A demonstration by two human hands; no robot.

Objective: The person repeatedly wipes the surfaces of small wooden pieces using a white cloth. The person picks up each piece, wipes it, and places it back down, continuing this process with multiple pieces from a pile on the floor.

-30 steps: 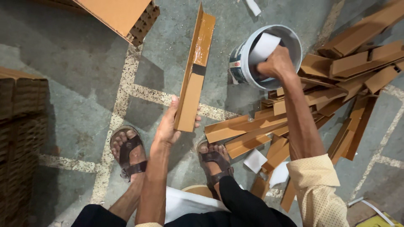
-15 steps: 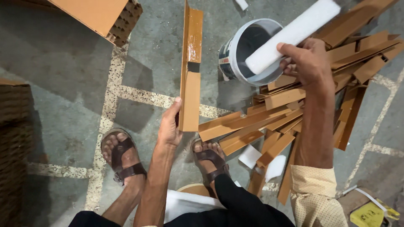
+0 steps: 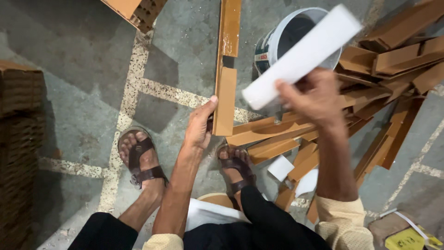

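Plainly from the head view, the left hand has its grip clamped on the foot of a long brown cardboard angle strip, glossy wet near its top, while the right hand has closed on a smooth white roller above the white bucket. Only that upper patch looks coated; the dry lower part and the heap of strips on the concrete floor remain, I judge.

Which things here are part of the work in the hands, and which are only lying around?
In use:
left hand holding cardboard strip
right hand holding white roll
white bucket

Lying about:
strip pile
cardboard stack
white scraps
yellow tag
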